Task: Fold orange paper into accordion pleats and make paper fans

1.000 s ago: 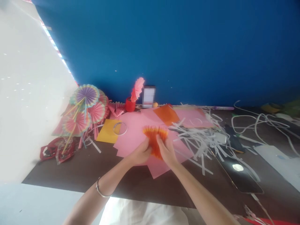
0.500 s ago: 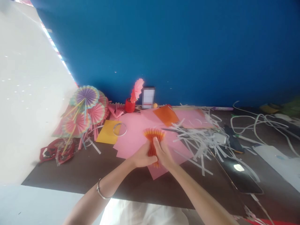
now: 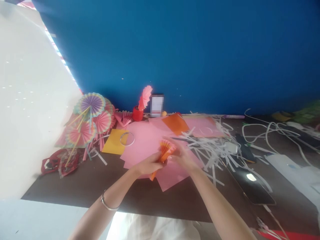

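An orange pleated paper fan (image 3: 165, 150) is pinched at its middle, tilted, its upper folds spread and its narrow lower end pointing down to the left. My left hand (image 3: 151, 163) is closed around it from the left. My right hand (image 3: 182, 156) is at its upper right side, fingers curled against the folds; the fingertips are partly hidden and blurred. Beneath both hands lie overlapping sheets of pink paper (image 3: 142, 146). Left of them a silver ring (image 3: 127, 139) rests across the pink paper and a yellow sheet (image 3: 111, 143).
Finished paper rosettes (image 3: 90, 105) stand at left, beside a red cup (image 3: 137, 114). An orange sheet (image 3: 176, 123) lies behind the hands. White paper strips (image 3: 212, 150) heap at right, near a phone (image 3: 252, 186) and white cables (image 3: 268, 130). A blue wall (image 3: 175, 50) closes the back.
The fan has turned from upright to tilted, its lower end swinging left. My right hand has shifted right from the fan's front to its upper right side.
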The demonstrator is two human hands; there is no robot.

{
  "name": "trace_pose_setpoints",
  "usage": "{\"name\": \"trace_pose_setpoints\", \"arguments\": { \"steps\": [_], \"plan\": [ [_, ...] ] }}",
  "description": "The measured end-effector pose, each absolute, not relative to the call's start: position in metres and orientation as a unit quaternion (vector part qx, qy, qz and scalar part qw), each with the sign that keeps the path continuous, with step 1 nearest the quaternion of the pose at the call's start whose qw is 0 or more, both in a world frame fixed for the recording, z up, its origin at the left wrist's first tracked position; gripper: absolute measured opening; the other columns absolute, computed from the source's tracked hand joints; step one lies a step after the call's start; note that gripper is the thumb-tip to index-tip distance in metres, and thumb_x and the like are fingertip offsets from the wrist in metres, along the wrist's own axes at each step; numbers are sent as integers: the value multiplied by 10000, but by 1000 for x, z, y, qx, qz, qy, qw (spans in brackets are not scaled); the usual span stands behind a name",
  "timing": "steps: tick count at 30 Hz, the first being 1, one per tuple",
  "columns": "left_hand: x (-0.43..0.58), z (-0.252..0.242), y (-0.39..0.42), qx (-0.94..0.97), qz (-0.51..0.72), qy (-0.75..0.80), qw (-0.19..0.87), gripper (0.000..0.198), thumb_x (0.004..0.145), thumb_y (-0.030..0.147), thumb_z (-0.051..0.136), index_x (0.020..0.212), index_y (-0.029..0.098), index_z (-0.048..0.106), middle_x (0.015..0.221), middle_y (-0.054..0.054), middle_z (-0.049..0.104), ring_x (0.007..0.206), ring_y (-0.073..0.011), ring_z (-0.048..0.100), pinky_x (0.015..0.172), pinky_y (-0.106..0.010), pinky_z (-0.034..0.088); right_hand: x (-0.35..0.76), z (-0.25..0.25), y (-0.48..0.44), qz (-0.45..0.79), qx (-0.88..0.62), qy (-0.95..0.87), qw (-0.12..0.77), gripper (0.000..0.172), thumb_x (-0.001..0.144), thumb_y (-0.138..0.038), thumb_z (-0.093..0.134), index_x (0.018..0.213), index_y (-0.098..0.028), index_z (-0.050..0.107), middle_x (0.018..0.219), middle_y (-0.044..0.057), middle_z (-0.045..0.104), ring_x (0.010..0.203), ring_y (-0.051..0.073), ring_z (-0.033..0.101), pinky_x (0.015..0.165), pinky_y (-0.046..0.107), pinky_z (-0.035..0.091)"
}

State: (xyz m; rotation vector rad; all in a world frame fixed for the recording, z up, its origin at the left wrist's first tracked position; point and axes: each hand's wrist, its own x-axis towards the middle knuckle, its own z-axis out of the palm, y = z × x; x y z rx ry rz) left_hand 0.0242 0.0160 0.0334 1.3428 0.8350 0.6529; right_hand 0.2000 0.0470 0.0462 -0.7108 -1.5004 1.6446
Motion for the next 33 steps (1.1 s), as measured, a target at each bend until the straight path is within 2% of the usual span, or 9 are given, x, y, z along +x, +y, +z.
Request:
{"name": "trace_pose_setpoints", "arguments": {
  "steps": [6, 11, 15, 18, 21, 23, 25, 29, 33],
  "plan": [
    [28, 27, 14, 638, 356, 410, 545, 457, 833, 375, 505, 1230, 158, 440, 1077, -95, 560, 968, -231, 524, 829, -347, 427, 194, 37, 46, 604, -299, -583, 453, 583, 499, -298, 830, 1012, -311, 555, 957, 10, 626, 880, 192, 606, 711, 291, 523],
    [34, 32, 12, 637, 382, 398, 538, 636, 835, 422, 504, 1372, 193, 250, 1232, -125, 486, 1104, -242, 477, 916, -356, 400, 189, 39, 47, 577, -319, -585, 472, 315, 558, -289, 801, 811, -243, 619, 764, -5, 623, 713, 174, 612, 636, 294, 524],
    [34, 37, 10, 627, 356, 403, 564, 534, 843, 476, 460, 1261, 153, 382, 979, -89, 575, 876, -178, 542, 781, -319, 447, 190, 39, 49, 615, -305, -571, 451, 232, 629, -337, 752, 746, -223, 587, 697, -5, 625, 600, 176, 612, 524, 305, 508],
    [33, 37, 9, 626, 318, 397, 591, 428, 854, 504, 409, 1053, 134, 486, 765, -22, 548, 682, -120, 500, 648, -267, 430, 189, 33, 51, 639, -285, -552, 453, 285, 594, -332, 778, 721, -225, 545, 803, 11, 659, 754, 213, 648, 665, 356, 524],
    [31, 38, 8, 619, 295, 384, 619, 369, 858, 500, 399, 898, 145, 493, 675, 19, 489, 591, -88, 438, 577, -235, 391, 189, 27, 53, 672, -251, -533, 450, 410, 554, -346, 801, 860, -253, 546, 897, 30, 678, 869, 232, 645, 738, 380, 508],
    [30, 40, 7, 604, 283, 373, 645, 351, 858, 492, 406, 860, 151, 490, 639, 34, 450, 543, -76, 405, 533, -224, 368, 189, 25, 54, 692, -235, -523, 439, 529, 557, -376, 797, 1009, -273, 541, 901, 41, 683, 859, 230, 649, 702, 356, 507],
    [30, 43, 7, 590, 268, 352, 676, 332, 852, 477, 433, 891, 153, 493, 619, 45, 426, 504, -67, 390, 497, -215, 354, 191, 25, 53, 701, -237, -516, 432, 555, 567, -409, 785, 1053, -271, 555, 886, 50, 684, 828, 225, 653, 614, 301, 494],
    [28, 49, 7, 580, 245, 344, 697, 378, 833, 454, 485, 1076, 164, 469, 675, 23, 492, 502, -71, 445, 492, -217, 391, 193, 32, 52, 700, -254, -499, 442, 343, 589, -391, 777, 864, -247, 632, 744, 25, 677, 664, 181, 640, 473, 233, 418],
    [26, 47, 9, 622, 230, 395, 636, 440, 788, 441, 557, 1126, 170, 486, 868, -51, 592, 644, -124, 566, 628, -286, 478, 193, 36, 55, 674, -264, -483, 493, 158, 628, -300, 763, 678, -228, 633, 644, -18, 633, 582, 145, 606, 443, 233, 425]
  ]
}}
